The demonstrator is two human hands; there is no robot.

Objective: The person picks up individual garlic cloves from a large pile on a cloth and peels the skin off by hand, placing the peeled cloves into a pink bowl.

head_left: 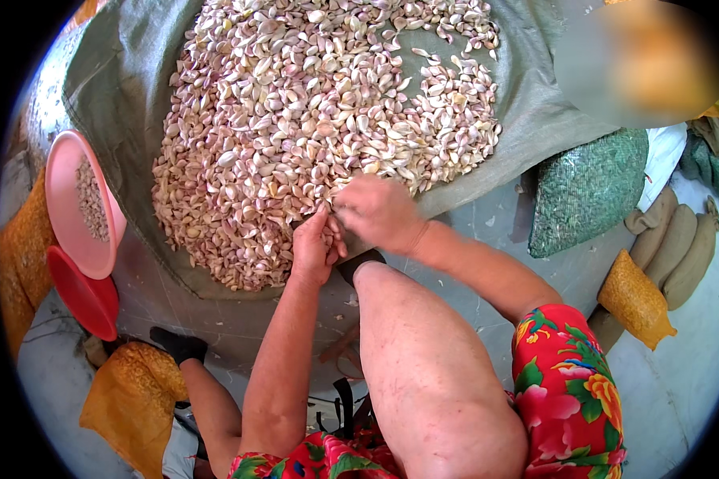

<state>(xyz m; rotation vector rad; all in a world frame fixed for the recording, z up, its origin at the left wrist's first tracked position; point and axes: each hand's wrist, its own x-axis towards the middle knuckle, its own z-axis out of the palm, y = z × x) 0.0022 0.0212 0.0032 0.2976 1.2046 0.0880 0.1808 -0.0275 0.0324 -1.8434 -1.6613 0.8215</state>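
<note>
A wide heap of garlic cloves (295,120), whitish with purple tinges, covers most of a grey-green sheet (535,104). At the heap's near edge my left hand (315,243) is closed, fingertips pinched together. Whatever lies in them is too small and covered to make out. Right beside it, my right hand (378,211) has its fingers curled in toward the left fingertips. Motion blurs this hand, and its own back hides anything it grips. Both hands stay just above the closest cloves.
At the left stands a pink basin (60,199) with some cloves, above a red basin (84,295). Yellow mesh sacks (128,399) lie lower left. On the right are a green mesh sack (587,191), tan sacks (679,247) and a small yellow sack (635,299). My bare leg (431,367) rises below my hands.
</note>
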